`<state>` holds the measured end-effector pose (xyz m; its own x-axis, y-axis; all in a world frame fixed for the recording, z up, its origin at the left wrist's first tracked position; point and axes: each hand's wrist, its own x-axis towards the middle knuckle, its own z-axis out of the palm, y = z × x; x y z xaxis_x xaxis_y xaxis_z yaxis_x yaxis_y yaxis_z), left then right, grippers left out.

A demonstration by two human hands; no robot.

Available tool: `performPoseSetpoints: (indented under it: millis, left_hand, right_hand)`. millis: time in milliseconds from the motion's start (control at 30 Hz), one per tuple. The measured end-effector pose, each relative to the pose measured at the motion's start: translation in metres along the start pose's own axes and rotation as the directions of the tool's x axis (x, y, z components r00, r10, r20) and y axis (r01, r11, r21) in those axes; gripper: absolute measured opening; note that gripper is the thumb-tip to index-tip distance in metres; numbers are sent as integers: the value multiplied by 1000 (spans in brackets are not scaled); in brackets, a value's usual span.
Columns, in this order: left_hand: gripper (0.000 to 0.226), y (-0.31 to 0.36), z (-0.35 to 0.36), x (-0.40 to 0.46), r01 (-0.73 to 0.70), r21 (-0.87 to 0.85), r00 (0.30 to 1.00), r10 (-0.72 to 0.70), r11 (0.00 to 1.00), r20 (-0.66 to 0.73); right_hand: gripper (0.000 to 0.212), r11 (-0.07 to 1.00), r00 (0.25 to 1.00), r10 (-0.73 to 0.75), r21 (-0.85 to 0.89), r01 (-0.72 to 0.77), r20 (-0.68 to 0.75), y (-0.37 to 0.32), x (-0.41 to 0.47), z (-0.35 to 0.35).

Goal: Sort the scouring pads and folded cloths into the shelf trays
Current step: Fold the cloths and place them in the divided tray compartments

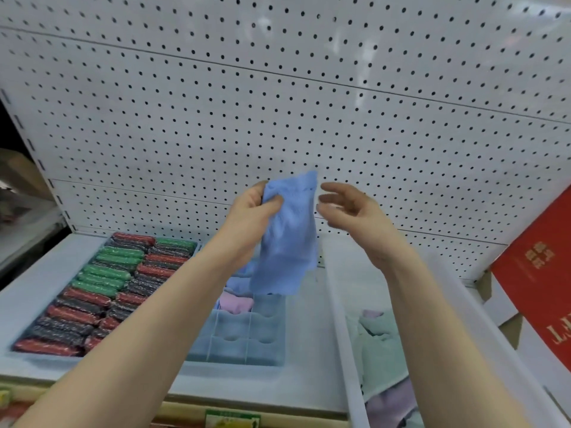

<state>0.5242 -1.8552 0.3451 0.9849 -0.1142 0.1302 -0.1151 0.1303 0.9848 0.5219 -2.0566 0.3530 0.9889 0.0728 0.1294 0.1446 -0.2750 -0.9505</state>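
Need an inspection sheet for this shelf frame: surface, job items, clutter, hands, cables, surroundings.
Surface: white shelf under pegboard.
Job's things: blue cloth held up, hanging unfolded; scouring pads in rows in left tray; divider tray holds pink and blue cloths at back; white bin holds green and purple cloths.
Clutter: nothing seen.
Hands: left hand grips cloth's top; right hand open, beside it.
Cables: nothing seen.
Surroundings: red box at right.

Blue cloth [287, 236] hanging unfolded above divided tray [244, 338]
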Motion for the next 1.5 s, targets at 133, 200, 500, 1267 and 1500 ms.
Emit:
performPoseSetpoints:
  millis: [133,200,500,1267,1500]
  left_hand:
    - [24,4,-12,6,-18,-38,998,20,999,65]
    - [22,5,-18,8,-21,-37,996,25,999,91]
    - [21,10,-34,13,-9,3,1000,9,1000,22]
    - [55,19,-40,2,-106,195,988,126,975,-93]
    - [18,14,-42,4,-225,684,972,205,694,112]
  right_hand:
    - [49,996,997,25,79,-31,70,7,2,10]
    - [53,990,993,51,126,-65,109,8,5,11]
    - [6,966,987,66,239,-101,149,9,11,17]
    - [9,962,986,-156,214,167,-66,-21,17,34]
    - [10,964,981,-174,187,187,-86,-30,19,28]
